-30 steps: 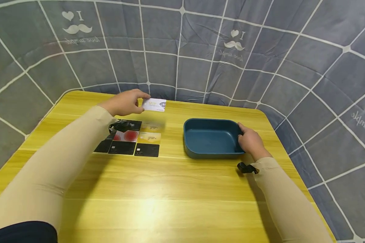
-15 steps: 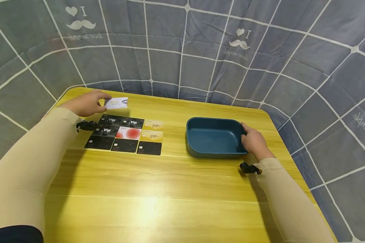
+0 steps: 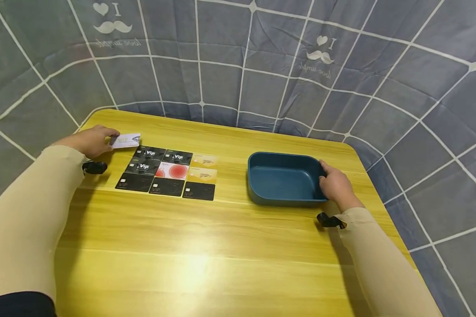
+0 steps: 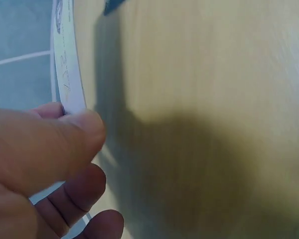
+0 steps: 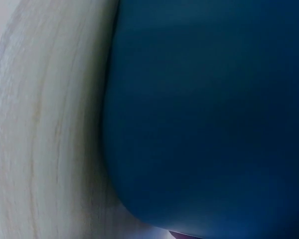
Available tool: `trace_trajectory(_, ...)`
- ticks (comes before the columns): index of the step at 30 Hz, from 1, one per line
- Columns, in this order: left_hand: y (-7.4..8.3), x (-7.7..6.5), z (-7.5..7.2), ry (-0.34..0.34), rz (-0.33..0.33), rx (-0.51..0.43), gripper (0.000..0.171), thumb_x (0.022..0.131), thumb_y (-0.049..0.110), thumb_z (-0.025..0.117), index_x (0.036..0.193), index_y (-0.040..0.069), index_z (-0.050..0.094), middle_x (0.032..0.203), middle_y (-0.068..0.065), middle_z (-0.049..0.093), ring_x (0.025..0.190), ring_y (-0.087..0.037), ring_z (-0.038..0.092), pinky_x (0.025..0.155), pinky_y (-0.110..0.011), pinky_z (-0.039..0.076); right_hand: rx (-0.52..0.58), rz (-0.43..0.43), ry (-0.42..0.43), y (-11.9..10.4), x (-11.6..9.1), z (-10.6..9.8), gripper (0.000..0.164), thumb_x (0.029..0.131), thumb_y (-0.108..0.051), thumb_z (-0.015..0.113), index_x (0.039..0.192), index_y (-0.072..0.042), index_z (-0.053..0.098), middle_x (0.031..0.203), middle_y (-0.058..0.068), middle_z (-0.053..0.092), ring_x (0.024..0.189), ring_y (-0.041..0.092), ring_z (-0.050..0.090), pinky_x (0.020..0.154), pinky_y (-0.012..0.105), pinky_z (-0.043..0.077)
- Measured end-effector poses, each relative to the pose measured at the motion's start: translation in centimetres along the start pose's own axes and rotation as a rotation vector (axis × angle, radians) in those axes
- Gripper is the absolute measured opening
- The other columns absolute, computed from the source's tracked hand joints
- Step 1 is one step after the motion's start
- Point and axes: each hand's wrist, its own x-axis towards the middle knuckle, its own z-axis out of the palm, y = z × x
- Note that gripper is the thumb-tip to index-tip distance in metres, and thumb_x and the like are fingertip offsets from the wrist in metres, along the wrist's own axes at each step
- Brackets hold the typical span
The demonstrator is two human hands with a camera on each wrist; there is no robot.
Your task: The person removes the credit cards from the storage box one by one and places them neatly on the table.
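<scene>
My left hand [image 3: 91,141] pinches a white VIP card [image 3: 125,141] by its left end, just beyond the far left corner of a block of cards. In the left wrist view, thumb and fingers grip the card [image 4: 70,59] above its shadow on the wood. The block holds several black cards [image 3: 132,182], two gold cards [image 3: 202,175] and one red-and-white card [image 3: 172,170], laid flat in rows. At the right, my right hand [image 3: 337,185] holds the right wall of a dark blue rectangular bin [image 3: 287,202]. The bin's side [image 5: 199,124] fills most of the right wrist view.
All of this sits on a yellow wood-grain table [image 3: 174,246] with rounded far corners. A grey-blue checked curtain [image 3: 222,53] rises behind its far edge. A strip of table lies between the cards and the bin.
My left hand has carried the white card leftward along the far side of the card block, uncovering the cards on the left. My right hand stays on the bin. The head view has shifted slightly.
</scene>
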Motion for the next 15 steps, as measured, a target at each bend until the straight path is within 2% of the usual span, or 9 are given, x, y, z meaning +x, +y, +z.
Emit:
trace_trajectory(8,-0.07,0.98,0.50,-0.036,-0.026,0.035,0.052,0.096,0.000,0.060,0.145,-0.015,0.048,0.139,-0.045,0.047,0.131,-0.057,0.044,0.115,-0.071,0.033,0.005,0.011,-0.018,0.69,-0.46,-0.44,0.065,0.108,-0.014,0.041,0.169,-0.008,0.019,0.161,0.037,0.034,0.142,0.060,0.039,0.112,0.070,0.039)
trace_trajectory(15,-0.58,0.51,0.43,-0.052,-0.061,0.066,0.051,0.092,-0.004,0.058,0.142,-0.012,0.052,0.139,-0.044,0.048,0.129,-0.055,0.046,0.115,-0.069,0.035,0.014,0.003,-0.035,0.20,0.02,-0.14,0.065,0.109,-0.015,0.040,0.169,-0.008,0.017,0.161,0.036,0.034,0.144,0.059,0.038,0.113,0.069,0.038)
